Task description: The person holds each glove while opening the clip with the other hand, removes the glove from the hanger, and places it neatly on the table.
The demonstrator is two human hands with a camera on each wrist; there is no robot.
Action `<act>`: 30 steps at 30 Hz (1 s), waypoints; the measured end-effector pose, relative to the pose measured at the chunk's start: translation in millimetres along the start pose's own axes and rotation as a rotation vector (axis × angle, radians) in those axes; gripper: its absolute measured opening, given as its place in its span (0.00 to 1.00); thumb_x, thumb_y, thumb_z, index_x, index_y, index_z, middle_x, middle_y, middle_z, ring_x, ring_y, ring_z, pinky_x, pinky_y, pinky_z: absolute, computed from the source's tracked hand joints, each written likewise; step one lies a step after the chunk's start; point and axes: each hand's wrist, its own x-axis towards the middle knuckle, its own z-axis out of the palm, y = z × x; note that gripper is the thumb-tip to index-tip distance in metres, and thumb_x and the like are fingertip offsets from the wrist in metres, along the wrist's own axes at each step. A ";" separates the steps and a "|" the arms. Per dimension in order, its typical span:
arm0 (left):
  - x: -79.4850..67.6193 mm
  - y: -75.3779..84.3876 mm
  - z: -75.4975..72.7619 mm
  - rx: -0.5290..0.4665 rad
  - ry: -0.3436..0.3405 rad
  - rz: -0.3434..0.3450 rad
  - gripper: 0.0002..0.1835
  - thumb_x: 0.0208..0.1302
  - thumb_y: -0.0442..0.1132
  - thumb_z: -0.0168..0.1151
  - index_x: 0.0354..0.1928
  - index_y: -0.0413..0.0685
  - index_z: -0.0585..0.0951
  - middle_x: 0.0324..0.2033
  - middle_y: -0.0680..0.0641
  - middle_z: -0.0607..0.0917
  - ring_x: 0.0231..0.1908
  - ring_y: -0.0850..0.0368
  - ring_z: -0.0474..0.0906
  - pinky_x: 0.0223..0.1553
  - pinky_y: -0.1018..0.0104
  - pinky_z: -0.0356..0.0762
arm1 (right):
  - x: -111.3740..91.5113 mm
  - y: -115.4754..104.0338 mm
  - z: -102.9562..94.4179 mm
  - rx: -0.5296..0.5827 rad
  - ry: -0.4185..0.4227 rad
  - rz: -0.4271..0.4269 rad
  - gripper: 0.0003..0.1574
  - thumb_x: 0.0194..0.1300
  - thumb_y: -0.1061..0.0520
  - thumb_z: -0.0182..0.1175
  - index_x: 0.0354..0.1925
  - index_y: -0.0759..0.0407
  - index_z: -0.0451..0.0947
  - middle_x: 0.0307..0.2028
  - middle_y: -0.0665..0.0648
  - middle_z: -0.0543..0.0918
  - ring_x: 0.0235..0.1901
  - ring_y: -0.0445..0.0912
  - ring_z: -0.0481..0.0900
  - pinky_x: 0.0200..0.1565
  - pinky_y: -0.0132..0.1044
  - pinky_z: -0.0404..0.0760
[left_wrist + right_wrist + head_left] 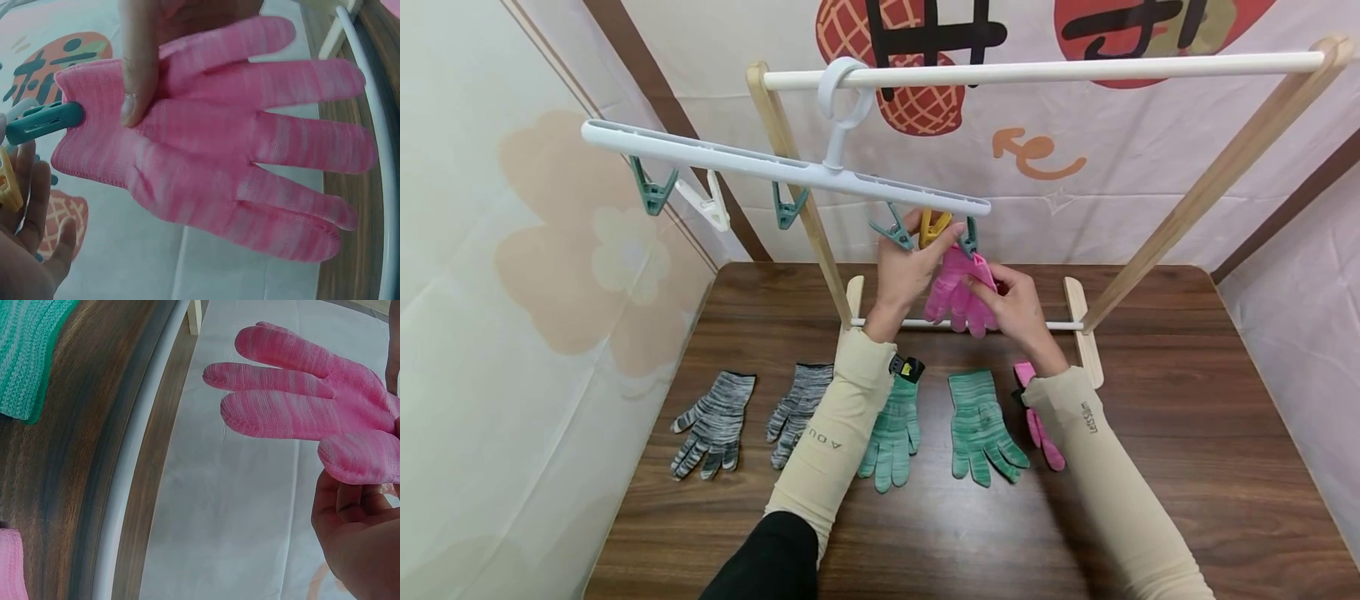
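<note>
A pink glove hangs fingers down at the right end of a light blue hanger. Its cuff sits in the bite of a dark green clip. My right hand pinches this glove just below the cuff, thumb across its face in the left wrist view. Close beside the clip is my left hand, with its thumb extended and fingers loosely bent, nothing visible between them. A yellow clip hangs right at the left fingers, and another teal clip hangs beside that hand.
The hanger hooks over the white rod of a wooden stand. More green clips and a white clip hang at its left. On the table lie grey gloves, green gloves and another pink glove, partly under my right forearm.
</note>
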 end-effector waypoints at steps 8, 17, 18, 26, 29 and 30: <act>0.9 -1.3 1.6 -0.026 0.017 0.011 0.15 0.62 0.36 0.76 0.50 0.38 0.88 0.47 0.36 0.90 0.42 0.61 0.82 0.44 0.65 0.80 | -7.1 -22.7 -2.2 0.022 -0.001 -0.002 0.12 0.71 0.63 0.66 0.47 0.73 0.85 0.36 0.69 0.85 0.28 0.43 0.78 0.29 0.27 0.75; 1.5 -3.9 2.1 -0.029 -0.049 -0.033 0.15 0.62 0.30 0.75 0.49 0.34 0.85 0.38 0.46 0.90 0.44 0.62 0.82 0.54 0.66 0.80 | -6.2 -16.2 -1.8 0.018 0.001 0.013 0.12 0.71 0.62 0.66 0.46 0.73 0.85 0.37 0.72 0.85 0.28 0.45 0.79 0.29 0.25 0.75; 1.7 -4.2 2.0 -0.042 -0.061 -0.039 0.15 0.62 0.30 0.75 0.49 0.34 0.85 0.38 0.48 0.90 0.44 0.62 0.82 0.54 0.66 0.80 | -6.5 -16.2 -1.8 0.021 -0.001 0.017 0.12 0.72 0.62 0.66 0.46 0.73 0.85 0.37 0.72 0.85 0.28 0.44 0.79 0.29 0.26 0.75; 4.4 -8.7 -2.4 -0.106 -0.163 -0.103 0.20 0.65 0.34 0.73 0.58 0.42 0.84 0.53 0.43 0.89 0.53 0.58 0.84 0.62 0.59 0.79 | -7.6 -14.9 -1.9 0.031 -0.009 0.040 0.13 0.72 0.60 0.66 0.47 0.71 0.85 0.38 0.72 0.86 0.28 0.41 0.76 0.30 0.26 0.74; 7.2 -12.5 -4.0 -0.149 -0.248 -0.114 0.20 0.68 0.34 0.70 0.61 0.42 0.83 0.55 0.42 0.88 0.55 0.56 0.84 0.64 0.58 0.78 | -8.0 -13.2 -2.3 0.021 -0.012 0.037 0.13 0.72 0.60 0.66 0.46 0.71 0.85 0.38 0.73 0.86 0.27 0.41 0.77 0.29 0.25 0.74; 8.2 -14.0 -4.2 -0.166 -0.276 -0.116 0.19 0.69 0.33 0.68 0.61 0.41 0.82 0.55 0.41 0.88 0.56 0.56 0.84 0.64 0.58 0.78 | -8.1 -12.6 -2.3 0.020 -0.013 0.033 0.12 0.72 0.61 0.66 0.45 0.72 0.85 0.37 0.74 0.86 0.27 0.41 0.77 0.29 0.26 0.74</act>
